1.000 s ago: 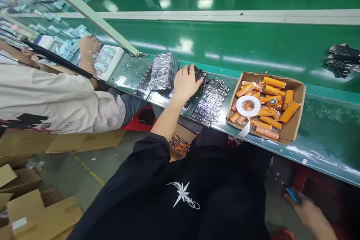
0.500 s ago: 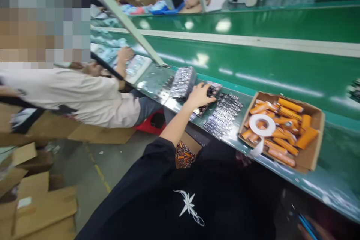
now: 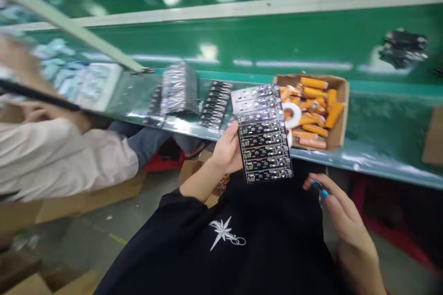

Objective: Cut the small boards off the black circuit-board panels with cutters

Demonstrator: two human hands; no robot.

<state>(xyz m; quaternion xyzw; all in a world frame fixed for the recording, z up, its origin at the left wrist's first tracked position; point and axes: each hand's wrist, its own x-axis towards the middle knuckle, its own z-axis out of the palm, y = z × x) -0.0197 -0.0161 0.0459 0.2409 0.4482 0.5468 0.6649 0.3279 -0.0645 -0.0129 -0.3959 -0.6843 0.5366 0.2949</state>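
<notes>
A black circuit board panel [image 3: 265, 140], marked in rows, is gripped along its left edge by my left hand [image 3: 229, 148]. It is raised in front of the bench edge and overlaps the left side of a cardboard box [image 3: 341, 122] of orange cylinders [image 3: 313, 103]. My right hand [image 3: 341, 214], lower right, is closed on a small tool with blue handles [image 3: 320, 189]; most of the tool is hidden. Left of the panel, another board panel [image 3: 216, 103] lies on the bench beside a tall stack of boards [image 3: 180, 88]. A white tape roll [image 3: 292, 115] rests on the cylinders.
A person's sleeve [image 3: 69, 156] and blurred arm are at the left, by a white tray [image 3: 107, 85]. A slanted pale post [image 3: 79, 32] crosses the upper left. Dark parts [image 3: 403, 48] lie on the green belt [image 3: 294, 41]. An open carton stands below the bench.
My left hand has gone from the boards on the bench to holding a panel up. My right hand has risen into fuller view with the blue-handled tool. The view has shifted right.
</notes>
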